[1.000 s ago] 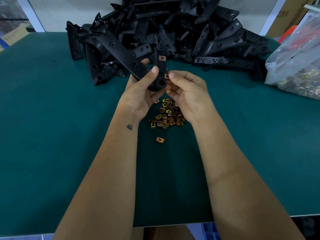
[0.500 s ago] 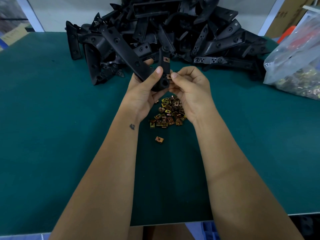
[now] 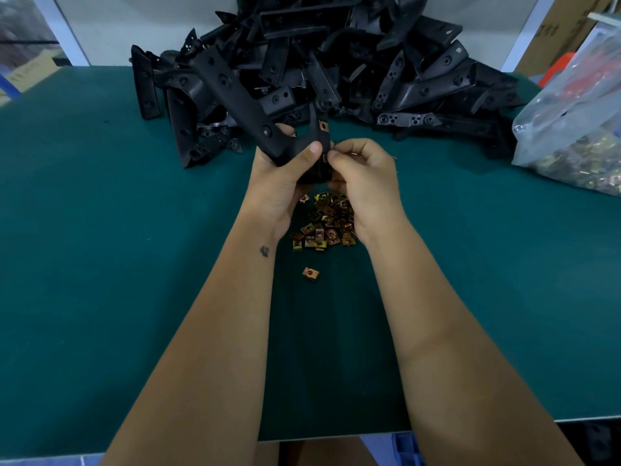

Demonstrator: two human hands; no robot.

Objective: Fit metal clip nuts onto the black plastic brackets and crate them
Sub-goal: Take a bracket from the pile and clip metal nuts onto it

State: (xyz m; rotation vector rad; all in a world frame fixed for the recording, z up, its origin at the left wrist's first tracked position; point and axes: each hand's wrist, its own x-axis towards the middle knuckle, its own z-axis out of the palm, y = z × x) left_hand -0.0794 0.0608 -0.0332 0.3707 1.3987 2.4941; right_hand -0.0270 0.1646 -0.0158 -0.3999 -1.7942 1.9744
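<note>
Green-topped table [image 3: 100, 230] filling the view, pale wall [image 3: 134, 25] behind.
White upright frame posts [image 3: 65, 31] rise at both far corners; a cardboard box [image 3: 551, 31] stands past the far right corner, another [image 3: 32, 70] off the far left edge. Even, soft light.

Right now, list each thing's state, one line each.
Bracket: held in left hand, one nut fitted.
Right hand: pinching at the bracket's lower end.
Loose nuts: heaped on table.
Bracket pile: unsorted.
Bag: lying on table.
</note>
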